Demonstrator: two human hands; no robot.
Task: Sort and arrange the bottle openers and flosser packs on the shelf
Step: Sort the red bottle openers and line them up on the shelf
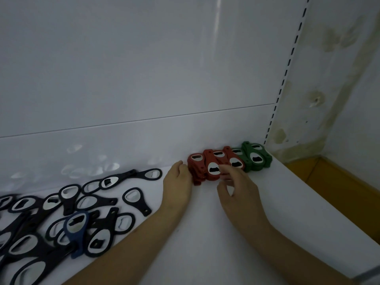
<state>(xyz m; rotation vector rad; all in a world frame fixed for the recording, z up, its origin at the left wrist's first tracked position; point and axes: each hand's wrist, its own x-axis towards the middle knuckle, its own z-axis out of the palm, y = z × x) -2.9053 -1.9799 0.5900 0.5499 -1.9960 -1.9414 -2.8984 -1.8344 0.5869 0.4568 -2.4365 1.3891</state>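
Note:
Stacked red bottle openers [213, 164] lie against the back wall of the white shelf [277, 198], with a stack of green bottle openers [256, 158] just to their right in the corner. My left hand [178, 186] lies flat on the shelf, its fingertips pressing the left side of the red stack. Hovering at the stack's front, my right hand [236, 188] has loosely spread fingers, and its fingertips touch the red openers. A loose heap of black bottle openers [61, 214] covers the left of the shelf, one dark blue opener [77, 227] among them. No flosser packs show.
The shelf's white back panel [144, 79] rises behind everything. A slotted upright [287, 64] marks the right end. Beyond it are a stained wall [339, 79] and a yellow-brown ledge [333, 182] below.

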